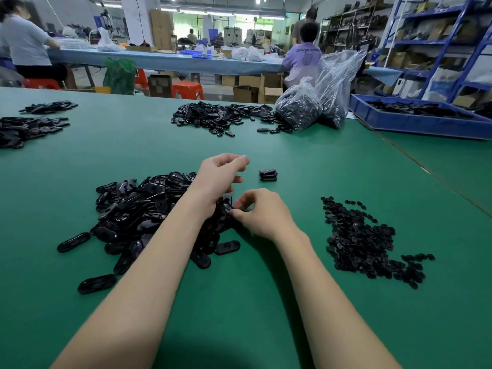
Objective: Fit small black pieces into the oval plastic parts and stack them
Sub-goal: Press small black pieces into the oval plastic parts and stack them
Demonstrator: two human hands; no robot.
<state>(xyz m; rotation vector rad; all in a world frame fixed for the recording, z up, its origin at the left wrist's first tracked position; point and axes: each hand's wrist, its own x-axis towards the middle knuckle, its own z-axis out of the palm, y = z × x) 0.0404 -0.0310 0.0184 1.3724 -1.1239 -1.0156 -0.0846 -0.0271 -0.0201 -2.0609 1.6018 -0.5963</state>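
I see the green desk [266, 302] with a big loose heap of glossy black oval plastic parts [138, 211] as my landmark. Right of the heap, well apart, lies a flatter spread of small black pieces [364, 241]. Just beyond the heap's right edge stands a short stack of finished ovals [268, 174], about three high. Far behind the heap: another black pile [221, 117], two clear plastic bags of parts [314, 102] and a blue plastic tray [415, 121]; more dark piles at far left [29, 126]. My left forearm crosses over the heap and hides part of it. Left hand [219, 179] at the heap's right edge, fingers curled, grip on one black oval part [227, 202] held edge-up. Right hand [262, 214] touches that same part, thumb and fingertips pinched at its lower end; whether a small piece is between them, I cannot tell.
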